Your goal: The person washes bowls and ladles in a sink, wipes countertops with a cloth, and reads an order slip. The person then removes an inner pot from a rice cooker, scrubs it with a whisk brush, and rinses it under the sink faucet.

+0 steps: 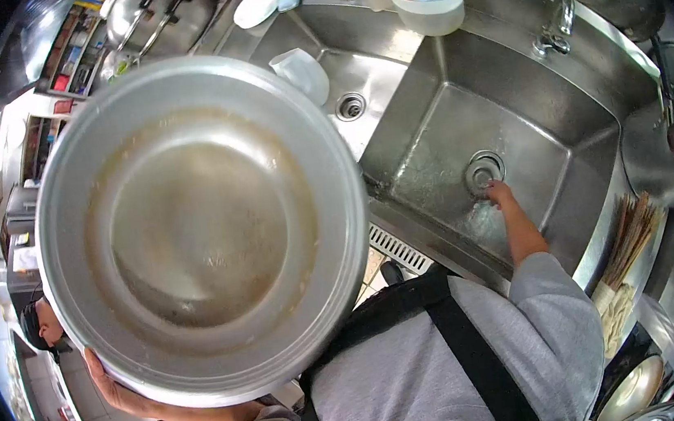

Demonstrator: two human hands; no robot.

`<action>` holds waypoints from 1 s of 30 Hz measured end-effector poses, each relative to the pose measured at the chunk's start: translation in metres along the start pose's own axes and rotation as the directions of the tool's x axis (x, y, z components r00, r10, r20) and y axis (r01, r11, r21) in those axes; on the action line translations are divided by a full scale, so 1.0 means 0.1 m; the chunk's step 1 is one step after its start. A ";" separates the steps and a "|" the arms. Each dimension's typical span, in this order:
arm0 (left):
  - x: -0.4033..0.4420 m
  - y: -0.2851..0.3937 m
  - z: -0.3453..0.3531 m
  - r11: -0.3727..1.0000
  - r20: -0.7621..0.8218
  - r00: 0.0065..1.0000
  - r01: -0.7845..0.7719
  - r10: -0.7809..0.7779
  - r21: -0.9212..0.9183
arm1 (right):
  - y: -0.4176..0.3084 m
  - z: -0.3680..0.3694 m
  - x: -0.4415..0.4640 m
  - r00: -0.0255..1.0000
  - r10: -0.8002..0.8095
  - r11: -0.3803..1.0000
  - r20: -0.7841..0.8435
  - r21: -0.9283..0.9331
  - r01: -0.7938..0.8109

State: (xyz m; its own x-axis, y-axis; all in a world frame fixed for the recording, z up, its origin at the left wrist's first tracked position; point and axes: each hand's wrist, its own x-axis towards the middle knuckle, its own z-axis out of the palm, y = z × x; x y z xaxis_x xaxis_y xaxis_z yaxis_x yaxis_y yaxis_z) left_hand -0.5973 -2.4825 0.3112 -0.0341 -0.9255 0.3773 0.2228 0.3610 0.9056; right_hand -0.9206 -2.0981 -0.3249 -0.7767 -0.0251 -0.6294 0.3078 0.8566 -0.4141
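A large round aluminium pot (pixel 203 224) fills the left side of the head view, its mouth turned toward me. A brownish ring marks its inner wall, and its base looks wet. My left hand (pixel 113 390) supports it from the lower left outside, with the fingers partly hidden behind the wall. Down in the right-hand sink basin (pixel 508 118), my right hand (pixel 499 192) is closed at the drain, its fingers on the metal drain strainer (pixel 483 174). Water lies on the sink floor around the drain.
A second basin with its own drain (pixel 350 106) holds a white plastic jug (pixel 302 76). A white tub (pixel 427 8) with sponges stands behind the divider. A faucet (pixel 555 31) is at the back right, a bamboo brush (pixel 629 237) at the right edge. Another person (pixel 47 325) is at far left.
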 end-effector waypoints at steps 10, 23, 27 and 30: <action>0.52 -0.82 -1.22 0.978 0.058 0.976 0.208 -0.209 0.025 | -0.08 -1.11 -0.57 0.990 -0.104 0.947 0.098 0.314 0.068; 1.00 -3.00 -1.97 0.799 0.181 0.803 0.591 -0.568 -0.112 | -1.35 -1.10 -2.45 0.833 -0.507 0.821 -0.222 0.171 0.545; 1.08 -3.19 -1.96 0.785 0.180 0.780 0.617 -0.599 -0.059 | -2.50 -1.00 -2.82 0.638 -0.667 0.725 -0.385 -0.141 0.674; 1.19 -3.50 -1.94 0.764 0.190 0.760 0.642 -0.622 -0.066 | -3.27 -0.91 -2.75 0.475 -0.777 0.600 -0.412 -0.257 0.758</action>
State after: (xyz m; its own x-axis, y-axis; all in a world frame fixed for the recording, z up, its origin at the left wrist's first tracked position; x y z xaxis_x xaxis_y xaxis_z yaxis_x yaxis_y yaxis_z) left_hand -0.4904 -2.7413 0.0019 -0.3494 -0.9058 -0.2397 0.2130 -0.3259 0.9211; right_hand -0.8580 -2.3246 0.0431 -0.8350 -0.4652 0.2939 -0.5451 0.6269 -0.5566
